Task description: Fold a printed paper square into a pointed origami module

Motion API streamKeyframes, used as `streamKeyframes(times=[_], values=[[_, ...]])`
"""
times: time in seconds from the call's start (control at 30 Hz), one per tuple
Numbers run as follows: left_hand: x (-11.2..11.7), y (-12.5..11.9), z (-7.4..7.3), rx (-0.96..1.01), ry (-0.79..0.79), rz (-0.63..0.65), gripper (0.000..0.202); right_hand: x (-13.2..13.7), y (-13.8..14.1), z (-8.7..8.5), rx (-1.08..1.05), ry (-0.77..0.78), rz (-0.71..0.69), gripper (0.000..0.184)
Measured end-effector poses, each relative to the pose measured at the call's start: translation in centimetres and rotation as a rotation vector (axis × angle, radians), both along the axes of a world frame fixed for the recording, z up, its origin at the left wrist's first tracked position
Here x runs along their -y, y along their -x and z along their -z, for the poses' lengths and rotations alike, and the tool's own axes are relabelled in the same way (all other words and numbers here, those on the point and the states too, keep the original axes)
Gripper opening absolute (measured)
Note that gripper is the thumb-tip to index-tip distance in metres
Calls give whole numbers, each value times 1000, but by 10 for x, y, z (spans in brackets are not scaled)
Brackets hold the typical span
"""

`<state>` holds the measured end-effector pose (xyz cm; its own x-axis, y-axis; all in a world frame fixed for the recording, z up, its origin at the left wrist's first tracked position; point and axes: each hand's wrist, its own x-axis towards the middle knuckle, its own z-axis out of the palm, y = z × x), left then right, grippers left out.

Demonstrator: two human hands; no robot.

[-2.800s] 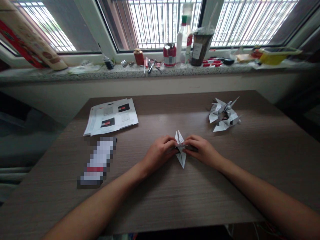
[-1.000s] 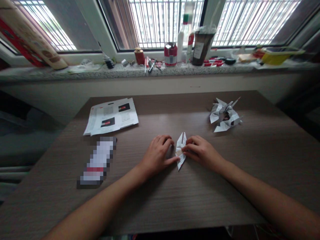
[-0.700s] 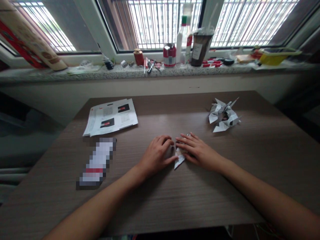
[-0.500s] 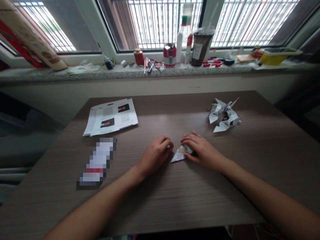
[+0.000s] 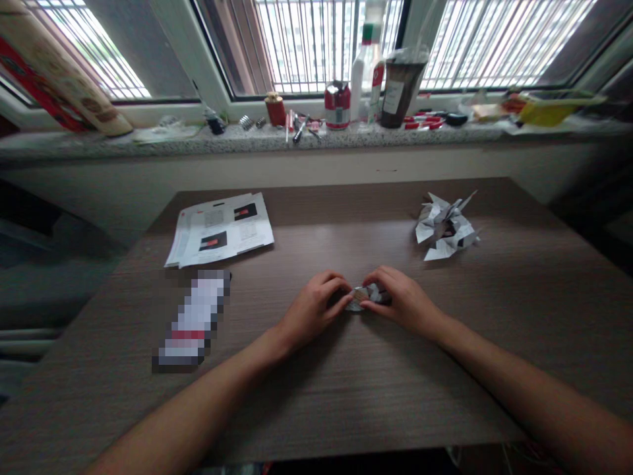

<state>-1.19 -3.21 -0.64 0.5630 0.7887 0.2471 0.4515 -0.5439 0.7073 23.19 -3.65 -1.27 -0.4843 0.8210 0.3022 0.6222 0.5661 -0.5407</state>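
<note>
Between my hands, over the middle of the brown table, is a small folded piece of printed paper point(image 5: 359, 298). My left hand point(image 5: 319, 302) pinches its left end between thumb and fingers. On the other side, my right hand point(image 5: 399, 298) grips it with curled fingers and thumb, covering part of its right end. The paper's exact folds are too small to make out. Farther back to the right lies a cluster of spiky folded-paper shapes point(image 5: 438, 241), white with print, apart from both hands.
A stack of printed sheets point(image 5: 222, 227) lies at the table's back left. Nearer me is a blurred-out phone-like object point(image 5: 192, 316). Along the stone windowsill point(image 5: 173, 145) stand a red can point(image 5: 337, 105), a dark drink cup point(image 5: 398, 92), a bottle and small tools.
My left hand has moved right and taken hold of the paper's left end. The paper's pointed left tip no longer shows. My right hand keeps its grip, fingers more curled.
</note>
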Motion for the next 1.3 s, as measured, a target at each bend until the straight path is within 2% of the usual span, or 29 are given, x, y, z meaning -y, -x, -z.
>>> streamKeyframes(times=[0.1,0.23,0.33,0.43,0.6,0.83,1.3], values=[[1,1,-1,36,62,6,8,2,0,-4,-58,29,3,17],[5,2,-4,102,156,-5,8,7,-2,-17,-141,139,-48,14],[7,2,-7,142,149,-25,7,10,-2,-25,-179,232,-38,16],[9,1,-10,183,151,-36,9,12,-1,-27,-247,349,-10,20],[10,0,-16,247,249,-40,20,10,-1,-25,-350,485,41,27],[10,0,-15,282,286,-95,21,12,0,-23,-384,519,33,28],[11,-1,-17,320,338,-87,19,11,-1,-28,-337,527,39,31]])
